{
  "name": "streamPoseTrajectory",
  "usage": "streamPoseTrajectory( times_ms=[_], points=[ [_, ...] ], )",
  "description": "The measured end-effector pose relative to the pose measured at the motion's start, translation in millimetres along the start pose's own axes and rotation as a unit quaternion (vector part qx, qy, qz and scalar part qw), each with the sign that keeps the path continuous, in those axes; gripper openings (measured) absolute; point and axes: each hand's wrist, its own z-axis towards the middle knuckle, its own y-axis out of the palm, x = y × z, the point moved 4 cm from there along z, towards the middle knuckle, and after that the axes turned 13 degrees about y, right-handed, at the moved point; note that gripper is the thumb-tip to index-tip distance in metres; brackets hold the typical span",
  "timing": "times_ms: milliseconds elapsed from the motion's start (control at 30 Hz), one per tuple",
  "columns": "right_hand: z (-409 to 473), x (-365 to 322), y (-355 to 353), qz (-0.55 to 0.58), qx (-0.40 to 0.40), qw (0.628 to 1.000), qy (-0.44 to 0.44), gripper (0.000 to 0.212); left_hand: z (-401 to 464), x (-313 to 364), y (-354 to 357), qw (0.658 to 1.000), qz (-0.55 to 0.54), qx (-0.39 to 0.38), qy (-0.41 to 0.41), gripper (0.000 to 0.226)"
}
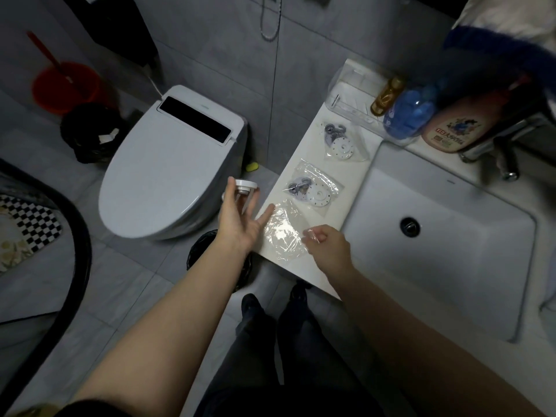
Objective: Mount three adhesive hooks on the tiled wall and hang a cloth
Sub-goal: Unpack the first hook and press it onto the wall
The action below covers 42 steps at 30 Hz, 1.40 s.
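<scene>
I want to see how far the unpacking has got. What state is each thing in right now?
left hand: fingers spread, holds white hook
right hand: pinches emptied bag
middle bag: hook parts still inside
far bag: hook parts still inside
toilet lid: closed

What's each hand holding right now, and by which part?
Left hand holds a white hook between thumb and fingertips, by its round base. Right hand pinches the near edge of an empty clear bag lying on the counter.
</scene>
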Motion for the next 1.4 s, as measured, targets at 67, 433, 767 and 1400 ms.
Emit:
streamPoseTrajectory(
  times_ms=[67, 433, 767, 1400],
  points=[
    [-2, -8, -1, 0.062, -0.060, 0.996, 0.035, 0.003, 0, 18, -3, 1.000, -0.001, -0.004, 0.026, 0.058],
    [-23, -75, 34, 0.099, -0.172, 0.980, 0.019, 0.012, -36, 91, -39, 0.992, -0.085, 0.015, 0.089, 0.025],
    [-51, -115, 119, -0.040, -0.235, 0.969, -0.062, 0.012, -67, 146, -120, 0.981, -0.125, 0.059, 0.140, 0.020],
    [20, -34, 274, -0.169, -0.183, 0.968, 0.024, 0.016, -37, 85, -255, 0.964, -0.161, 0.165, 0.133, 0.027]
  ],
)
